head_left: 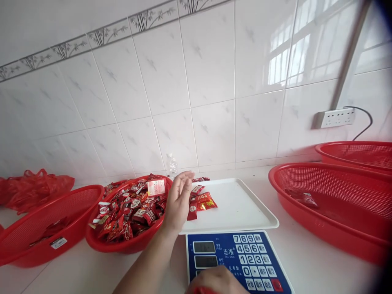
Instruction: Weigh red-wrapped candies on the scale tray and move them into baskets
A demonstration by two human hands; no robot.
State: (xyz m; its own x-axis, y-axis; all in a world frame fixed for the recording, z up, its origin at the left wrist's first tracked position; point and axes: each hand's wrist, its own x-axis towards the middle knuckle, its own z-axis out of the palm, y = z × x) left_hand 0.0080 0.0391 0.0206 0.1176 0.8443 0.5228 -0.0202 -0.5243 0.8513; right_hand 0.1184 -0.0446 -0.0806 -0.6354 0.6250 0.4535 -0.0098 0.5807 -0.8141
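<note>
Head view: loose red packets seem mid-handling at the scale.
From the scale, the left hand, loosely unfolded and visibly bare, hovers at eleven o'clock beside those packets on the white tray; a heaped basket sits at ten. The right hand, at seven, blurs over something red, grip impossible to tell. Moving on calls for a light pinch.

Blurred, cut-off right hand
</note>
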